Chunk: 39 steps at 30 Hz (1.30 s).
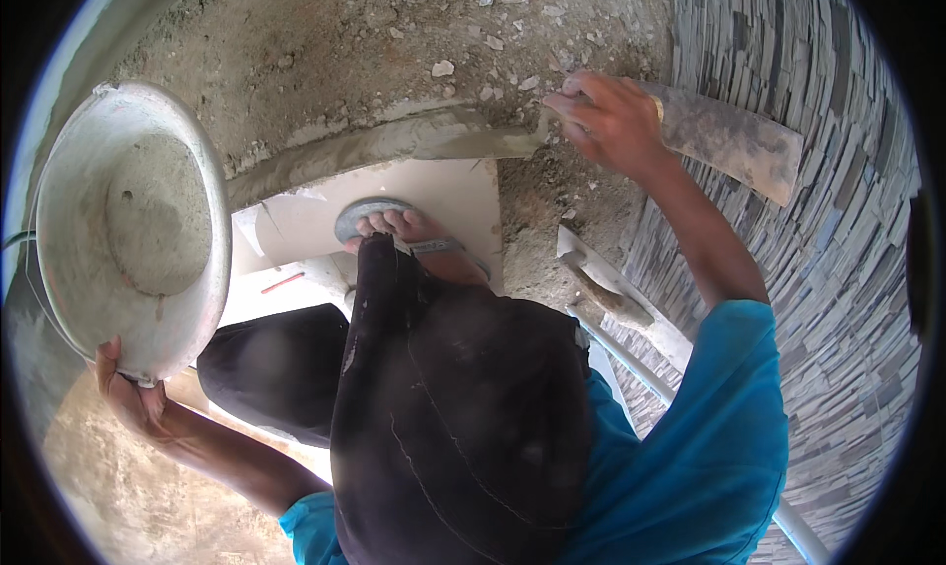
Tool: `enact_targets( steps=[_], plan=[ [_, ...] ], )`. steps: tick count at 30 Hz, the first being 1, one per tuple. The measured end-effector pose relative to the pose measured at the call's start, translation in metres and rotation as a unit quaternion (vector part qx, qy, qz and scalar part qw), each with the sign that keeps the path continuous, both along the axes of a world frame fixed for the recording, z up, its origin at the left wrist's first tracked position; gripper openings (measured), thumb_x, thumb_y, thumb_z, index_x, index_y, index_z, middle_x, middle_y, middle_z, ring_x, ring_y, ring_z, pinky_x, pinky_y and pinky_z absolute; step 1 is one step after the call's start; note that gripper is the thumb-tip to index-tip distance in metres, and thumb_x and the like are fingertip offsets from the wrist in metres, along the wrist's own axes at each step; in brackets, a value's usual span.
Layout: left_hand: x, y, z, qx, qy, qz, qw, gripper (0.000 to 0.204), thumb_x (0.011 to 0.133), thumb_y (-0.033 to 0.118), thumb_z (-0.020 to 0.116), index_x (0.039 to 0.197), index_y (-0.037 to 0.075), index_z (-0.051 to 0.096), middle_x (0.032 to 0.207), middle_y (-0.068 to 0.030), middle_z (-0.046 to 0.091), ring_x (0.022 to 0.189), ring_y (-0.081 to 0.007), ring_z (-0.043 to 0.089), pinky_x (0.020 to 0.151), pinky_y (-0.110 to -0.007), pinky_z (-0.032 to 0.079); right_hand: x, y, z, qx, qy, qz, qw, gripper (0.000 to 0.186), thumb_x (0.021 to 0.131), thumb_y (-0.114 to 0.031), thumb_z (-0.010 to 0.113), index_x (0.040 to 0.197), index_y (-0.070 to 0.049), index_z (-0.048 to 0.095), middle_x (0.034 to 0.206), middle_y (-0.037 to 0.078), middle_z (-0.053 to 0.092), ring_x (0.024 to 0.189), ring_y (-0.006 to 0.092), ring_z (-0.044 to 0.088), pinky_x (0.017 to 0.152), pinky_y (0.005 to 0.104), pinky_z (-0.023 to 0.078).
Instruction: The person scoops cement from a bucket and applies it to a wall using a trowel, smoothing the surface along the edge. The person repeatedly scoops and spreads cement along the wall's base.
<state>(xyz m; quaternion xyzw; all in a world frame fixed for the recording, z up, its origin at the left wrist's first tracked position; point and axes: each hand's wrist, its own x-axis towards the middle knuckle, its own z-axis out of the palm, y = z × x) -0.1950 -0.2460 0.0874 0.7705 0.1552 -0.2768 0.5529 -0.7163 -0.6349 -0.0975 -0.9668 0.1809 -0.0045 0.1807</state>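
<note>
Rubble-strewn brown ground (345, 48) stretches beyond a pale, round, mortar-stained bucket (84, 200), tilted at left, its near rim pinched by the left hand (138, 398). It looks stiff-walled, probably unwieldy with grey residue (163, 220) inside, so a firm rim hold suits. Half curled, the right hand (611, 122) adjoins a stained rectangular metal blade (734, 146); whether it grips anything, I cannot tell.
</note>
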Motion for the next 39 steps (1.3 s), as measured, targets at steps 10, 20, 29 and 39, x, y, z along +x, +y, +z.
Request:
enact_targets(
  steps=[10,20,29,39],
  plan=[
    [-0.071,-0.139,-0.038,-0.011,-0.100,-0.129,0.987,0.073,0.076,-0.007,0.050,0.149,-0.004,0.041,0.130,-0.0213,0.057,0.114,-0.0319,0.062,0.096,-0.043,0.055,0.074,-0.001,0.085,0.145,-0.021,-0.160,0.976,0.031,0.083,-0.014,0.074,0.115,-0.014,0.075,0.105,0.003,0.069,0.088,0.0228,0.069,0.074,0.0363,0.057],
    [-0.107,-0.165,-0.064,-0.144,-0.225,-0.209,0.940,0.070,0.077,-0.011,0.046,0.147,-0.011,0.046,0.146,-0.0213,0.053,0.136,-0.0270,0.052,0.115,-0.039,0.038,0.237,0.083,0.081,0.048,-0.016,-0.235,0.971,0.031,0.089,-0.021,0.073,0.120,-0.013,0.072,0.105,0.008,0.066,0.087,0.0290,0.070,0.074,0.0394,0.056],
    [-0.130,-0.168,-0.073,-0.256,-0.260,-0.249,0.897,0.063,0.079,-0.008,0.051,0.142,-0.009,0.051,0.134,-0.0189,0.059,0.121,-0.0242,0.059,0.105,-0.034,0.045,0.221,0.141,0.087,0.107,0.056,-0.324,0.938,0.031,0.087,-0.023,0.074,0.116,-0.012,0.075,0.103,0.010,0.069,0.089,0.0330,0.070,0.077,0.0429,0.057],
    [-0.167,-0.214,-0.068,-0.283,-0.139,-0.272,0.909,0.062,0.073,-0.012,0.049,0.135,-0.005,0.055,0.116,-0.0118,0.061,0.100,-0.0207,0.061,0.086,-0.032,0.050,0.104,0.168,0.140,0.309,-0.040,-0.490,0.814,0.044,0.085,-0.037,0.074,0.120,-0.010,0.075,0.119,0.017,0.072,0.106,0.0333,0.069,0.093,0.0412,0.052]
  ],
)
